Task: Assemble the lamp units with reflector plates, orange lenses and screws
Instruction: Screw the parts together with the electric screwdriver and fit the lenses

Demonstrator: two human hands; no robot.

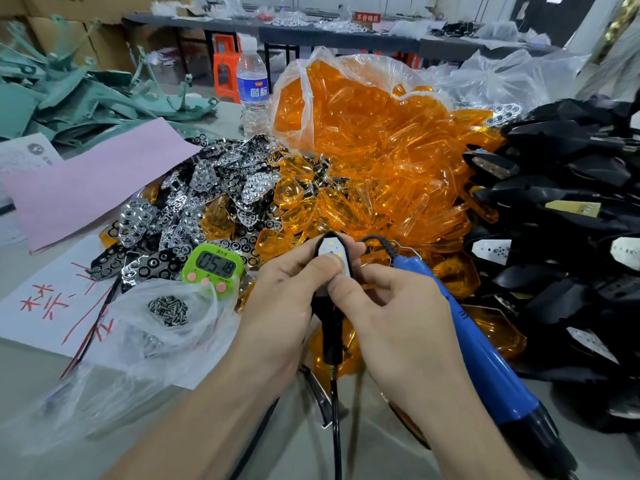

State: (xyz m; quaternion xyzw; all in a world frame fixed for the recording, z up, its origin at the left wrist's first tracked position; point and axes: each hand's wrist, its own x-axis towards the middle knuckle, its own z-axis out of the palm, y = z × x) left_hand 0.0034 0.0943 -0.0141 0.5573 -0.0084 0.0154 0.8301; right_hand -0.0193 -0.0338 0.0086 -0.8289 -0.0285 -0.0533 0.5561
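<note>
Gaping blk lamp unit point(328, 317) (LED board point(331, 248) bare)

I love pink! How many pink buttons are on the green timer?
3, on the green timer below its screen: left button, middle button, right button. None looks hidden.

glossy translucent orange plastic lenses point(374, 157), mirror-bright chrome reflector plates point(204, 188), crinkled clear plastic bag point(304, 88)

Grey worktable point(298, 445). Left: pink paper sheet point(97, 181), white sheet with red writing point(41, 306), teal plastic frames point(69, 98), water bottle point(254, 88). Centre: heap of chrome reflector plates point(194, 202), green timer point(213, 268) reading 05:18, bagged screws point(168, 310), orange lenses point(363, 150) spilling from a clear sack. Right: black lamp housings point(571, 202), blue electric screwdriver point(485, 358)
</note>
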